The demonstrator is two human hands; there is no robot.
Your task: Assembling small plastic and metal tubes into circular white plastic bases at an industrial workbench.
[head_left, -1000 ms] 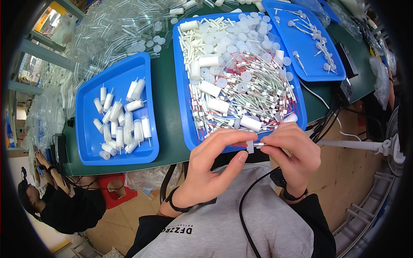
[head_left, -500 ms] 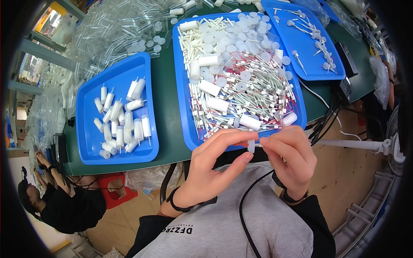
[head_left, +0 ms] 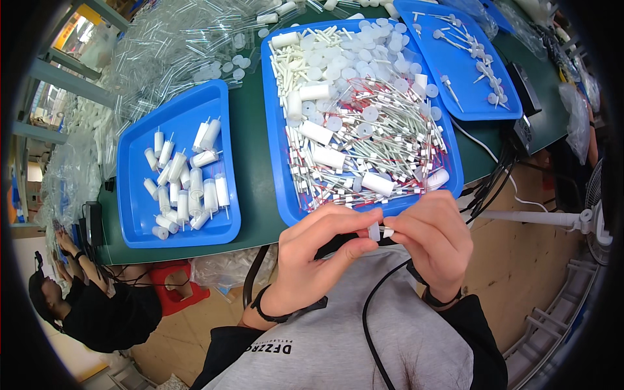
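In front of my chest, both hands meet over a small part. Between thumb and forefinger, my left hand (head_left: 312, 250) pinches a translucent white plastic disc (head_left: 374, 231). My right hand (head_left: 434, 237) has its fingers closed on a thin white stem piece (head_left: 388, 231) that stands against the disc. Fingertips hide the ends of both pieces. Just beyond my hands lies a blue tray (head_left: 275, 140), heaped with thin wired stems (head_left: 383, 149), translucent discs (head_left: 364, 58), white sticks (head_left: 286, 68) and several white cylinders (head_left: 377, 184).
To the left, a second blue tray (head_left: 133, 227) holds white cylinders (head_left: 195, 182) with pins. A third blue tray (head_left: 468, 107) at upper right bears disc-topped stems (head_left: 484, 68). Clear tubes (head_left: 175, 45) pile up at back left. A co-worker (head_left: 97, 305) sits far left; a black cable (head_left: 372, 292) crosses my front.
My hands have shifted slightly left and down. The disc has turned and sits deeper between my left fingers, and more of the white stem piece shows beside it.
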